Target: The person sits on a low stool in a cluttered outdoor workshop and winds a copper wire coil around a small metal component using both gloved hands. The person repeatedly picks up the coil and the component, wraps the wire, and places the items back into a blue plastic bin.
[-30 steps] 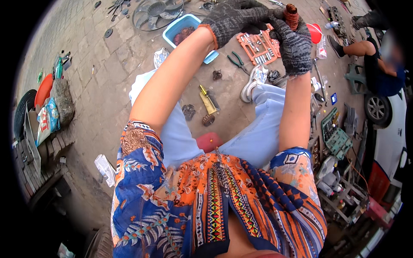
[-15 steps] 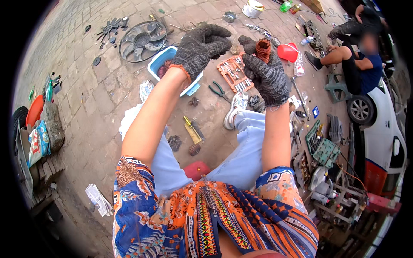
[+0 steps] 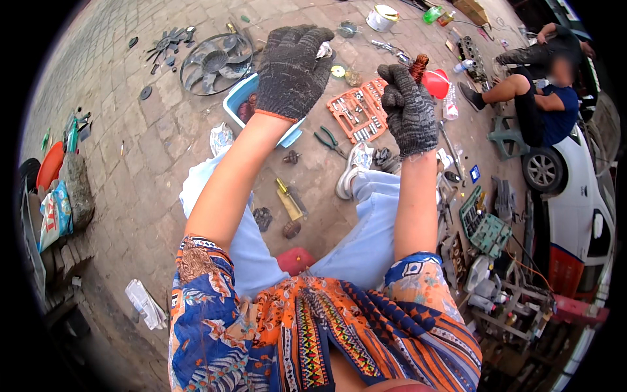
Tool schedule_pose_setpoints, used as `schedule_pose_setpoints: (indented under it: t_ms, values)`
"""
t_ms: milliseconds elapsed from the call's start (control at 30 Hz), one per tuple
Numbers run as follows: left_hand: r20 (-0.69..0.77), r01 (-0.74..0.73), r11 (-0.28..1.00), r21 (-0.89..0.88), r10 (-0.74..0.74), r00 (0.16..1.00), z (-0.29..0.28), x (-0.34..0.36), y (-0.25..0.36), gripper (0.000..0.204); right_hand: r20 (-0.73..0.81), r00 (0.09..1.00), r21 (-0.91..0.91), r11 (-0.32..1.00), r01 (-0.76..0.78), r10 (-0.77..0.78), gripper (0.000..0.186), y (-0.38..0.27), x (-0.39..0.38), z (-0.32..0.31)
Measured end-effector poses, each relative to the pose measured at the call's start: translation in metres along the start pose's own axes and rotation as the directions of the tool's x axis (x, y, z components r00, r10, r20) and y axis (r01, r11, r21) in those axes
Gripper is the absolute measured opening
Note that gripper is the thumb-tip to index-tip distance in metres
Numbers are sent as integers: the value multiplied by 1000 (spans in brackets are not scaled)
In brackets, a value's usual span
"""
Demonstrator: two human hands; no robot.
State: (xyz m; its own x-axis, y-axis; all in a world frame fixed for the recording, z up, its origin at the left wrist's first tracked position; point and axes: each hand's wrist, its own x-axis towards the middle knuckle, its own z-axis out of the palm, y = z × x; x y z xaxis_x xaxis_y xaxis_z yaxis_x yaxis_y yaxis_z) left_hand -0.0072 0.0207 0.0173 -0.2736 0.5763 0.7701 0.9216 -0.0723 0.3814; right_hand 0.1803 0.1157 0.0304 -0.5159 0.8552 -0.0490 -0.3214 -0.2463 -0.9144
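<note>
My right hand (image 3: 408, 114), in a dark grey knitted glove, is closed around a roll of reddish-brown copper wire winding (image 3: 419, 65), which sticks up above the fingers. My left hand (image 3: 294, 75), gloved alike, hangs over the edge of a light blue plastic basin (image 3: 236, 96). Its fingers curl downward, and a small crumpled white piece (image 3: 324, 49) shows at their tips; what they grip is mostly hidden. Inside the basin lie dark red-brown coils (image 3: 247, 109). Between the hands, farther off, a small yellow-and-white disc (image 3: 337, 70) lies near a tan lump (image 3: 353, 78).
An orange socket set (image 3: 356, 111), pliers (image 3: 330, 140) and a gold-handled tool (image 3: 289, 199) lie on the brick paving. A fan in a round frame (image 3: 215, 62) is far left. Right are a red helmet-like bowl (image 3: 435, 83), a green tool case (image 3: 486, 228), and a seated person (image 3: 555, 108) by a car.
My left hand has drawn left and turned its back up, its fingers curling. My right hand has moved slightly right and lower, tilting the copper winding to the right.
</note>
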Motion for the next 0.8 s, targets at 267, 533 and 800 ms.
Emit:
schedule_pose_setpoints:
  t_ms: [267, 533, 800]
  values:
    - [328, 151, 923, -355, -28, 944, 31, -26, 30, 50, 45, 995, 2, 996, -85, 85, 22, 18, -3, 12]
    - [325, 245, 824, -510, -79, 942, 5, -9, 22, 37, 174, 977, 281, 944, -173, 127, 44, 9, -6, 15]
    - [439, 431, 492, -757, -106, 892, 4, -6, 18, 28, 147, 981, 338, 926, -168, 125, 40, 10, -8, 14]
